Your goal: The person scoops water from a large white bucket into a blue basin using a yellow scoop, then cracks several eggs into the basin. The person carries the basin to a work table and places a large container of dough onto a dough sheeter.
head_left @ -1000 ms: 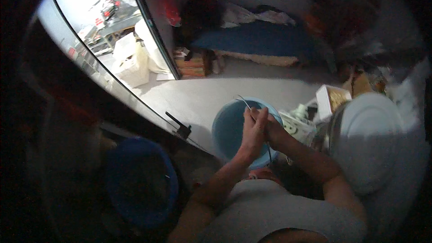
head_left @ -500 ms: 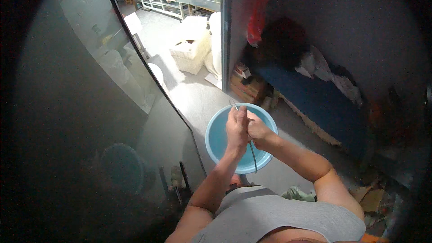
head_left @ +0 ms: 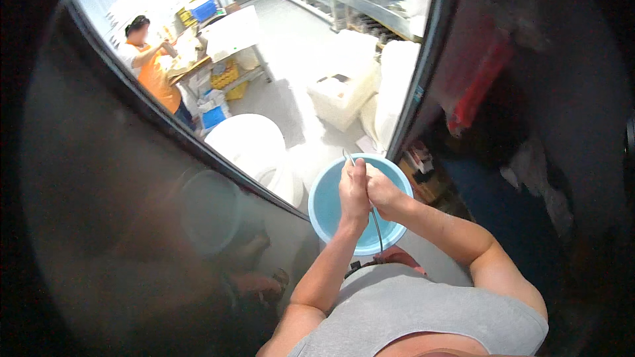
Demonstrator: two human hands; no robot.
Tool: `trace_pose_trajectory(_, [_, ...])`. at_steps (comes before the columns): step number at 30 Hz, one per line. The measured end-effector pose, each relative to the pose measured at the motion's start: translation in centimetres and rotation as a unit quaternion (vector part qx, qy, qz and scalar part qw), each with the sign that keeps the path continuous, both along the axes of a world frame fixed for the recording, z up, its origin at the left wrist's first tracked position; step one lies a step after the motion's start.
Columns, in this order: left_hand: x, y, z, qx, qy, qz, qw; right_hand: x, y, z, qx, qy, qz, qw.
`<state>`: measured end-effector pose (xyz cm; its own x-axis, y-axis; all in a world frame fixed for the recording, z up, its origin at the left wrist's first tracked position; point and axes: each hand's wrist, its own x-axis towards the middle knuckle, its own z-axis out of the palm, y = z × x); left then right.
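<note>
A light blue round bucket [head_left: 319,215] hangs in front of my body, its open top facing up. A thin grey wire handle [head_left: 378,228] crosses the bucket's mouth from the far rim to the near rim. My left hand [head_left: 354,188] is closed round this handle, thumb pointing away from me. Pressed against it on the right, my right hand [head_left: 383,192] is also closed on the handle. Both hands sit above the bucket's mouth, hiding the middle of the handle. What shows of the inside is plain blue; I cannot tell what it holds.
A dark-framed doorway [head_left: 423,73] opens onto a bright room. Inside are a white tub [head_left: 248,139], a pale box [head_left: 337,99], and a person in orange [head_left: 155,69] at a table [head_left: 231,33]. A glossy dark panel [head_left: 132,178] stands at left; a red bag [head_left: 479,86] hangs at right.
My view has shifted, and the doorway shows wider, with the person, table and white tub now visible. The bucket is closer to the door frame. Both hands keep their grip.
</note>
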<state>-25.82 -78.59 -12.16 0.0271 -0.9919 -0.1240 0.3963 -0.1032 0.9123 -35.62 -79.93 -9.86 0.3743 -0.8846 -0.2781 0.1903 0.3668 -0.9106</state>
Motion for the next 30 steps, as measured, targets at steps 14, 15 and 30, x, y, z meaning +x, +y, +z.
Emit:
trace_pose_trajectory(14, [8.2,-43.2,-2.4,-0.01,0.046,0.153,0.987,9.4,-45.5,-1.0,-0.008,0.005,0.134,0.991])
trace_pose_trajectory(15, [9.6,-46.7,-2.2,-0.007,0.05,0.156,0.987,10.6,-48.9,-0.9,-0.02,0.012,0.156,0.987])
trace_pose_trajectory(30, [30.0,-80.1,-2.8,0.042,-0.025,0.318,0.947,33.0,-86.9,-2.1,0.05,0.061,0.359,0.93])
